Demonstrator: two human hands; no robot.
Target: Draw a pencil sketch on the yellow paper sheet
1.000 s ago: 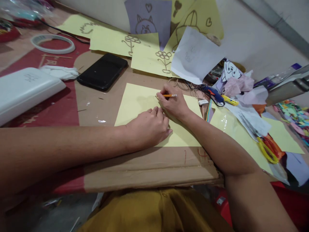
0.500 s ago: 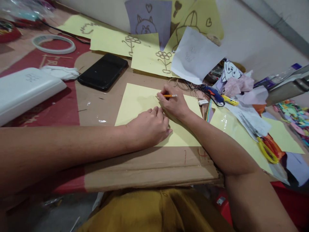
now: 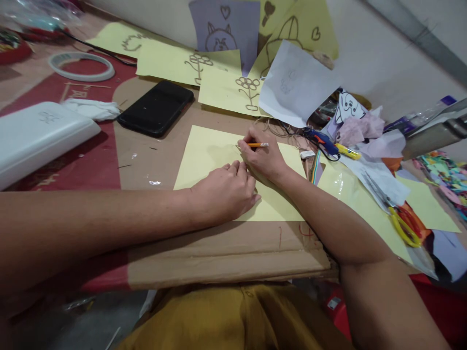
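Note:
A sheet of yellow paper [image 3: 204, 150] lies on the cardboard-covered table in front of me. My left hand [image 3: 229, 192] rests flat on it, palm down, with its fingers stretched out and touching the paper. Just beyond, my right hand [image 3: 263, 155] grips a short orange pencil [image 3: 258, 144], its tip down at the sheet near the upper middle. Any marks under the tip are too faint to make out. Behind the sheet stand yellow papers with flower drawings [image 3: 248, 87] and a white paper [image 3: 297, 82] with a faint sketch.
To the left lie a black phone [image 3: 156, 108], a white power bank [image 3: 44, 138] and a tape roll [image 3: 80, 66]. On the right are a white eraser [image 3: 307, 154], a blue glue gun [image 3: 323, 141], a yellow cutter [image 3: 347, 151], scissors [image 3: 403, 227] and paper scraps. The cardboard's front edge [image 3: 229, 277] is near my body.
Almost nothing differs. Both hands keep their places, and the pencil has shifted only very slightly.

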